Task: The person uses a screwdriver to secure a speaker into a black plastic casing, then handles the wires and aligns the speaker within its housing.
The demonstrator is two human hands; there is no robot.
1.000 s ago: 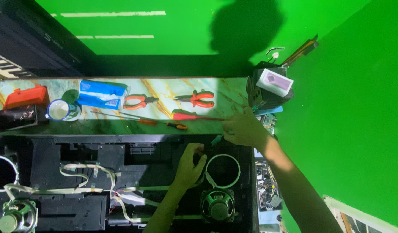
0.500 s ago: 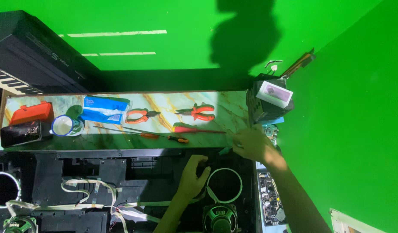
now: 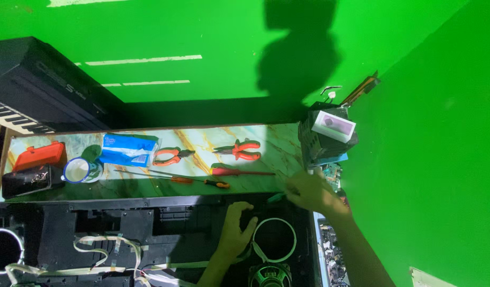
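My left hand [image 3: 236, 232] lies on the black open chassis [image 3: 128, 226], its fingers bent against the left side of a round white-rimmed speaker opening [image 3: 274, 239]. It holds nothing. My right hand [image 3: 310, 191] is at the chassis's far right corner, just below the marbled shelf [image 3: 279, 141]. It is closed around a small green-handled tool [image 3: 275, 197] whose tip points left. A loose speaker [image 3: 269, 276] sits below the opening.
On the shelf lie two orange pliers [image 3: 239, 150] [image 3: 170, 155], a red screwdriver [image 3: 239, 171], an orange-black screwdriver [image 3: 202, 182], a blue packet [image 3: 125, 150], a cup [image 3: 77, 170], a red box [image 3: 40, 155]. A black box [image 3: 327, 137] stands right, a keyboard [image 3: 37, 95] left. White ribbon cables [image 3: 104, 250] cross the chassis.
My right hand has come down from the shelf edge to the chassis corner. My left hand stays beside the round opening. The view has tilted slightly.
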